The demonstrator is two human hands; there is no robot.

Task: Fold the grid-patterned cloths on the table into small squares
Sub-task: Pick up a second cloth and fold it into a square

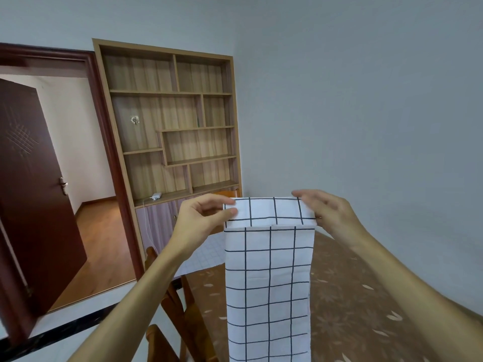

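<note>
Two hands, left hand (201, 218) and right hand (330, 211), pinch the top corners of a grid-patterned cloth (269, 283), raised above the brown table (352, 296), forearms outstretched.

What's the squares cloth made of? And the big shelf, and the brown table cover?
The cloth looks like thin fabric, maybe cotton, matte white with black lines: it hangs limp and folds sharply. The shelf looks like wood or wood-look board, pale with grain streaks. The table cover is brown with printed leaves, fabric or plastic; I cannot tell.
</note>
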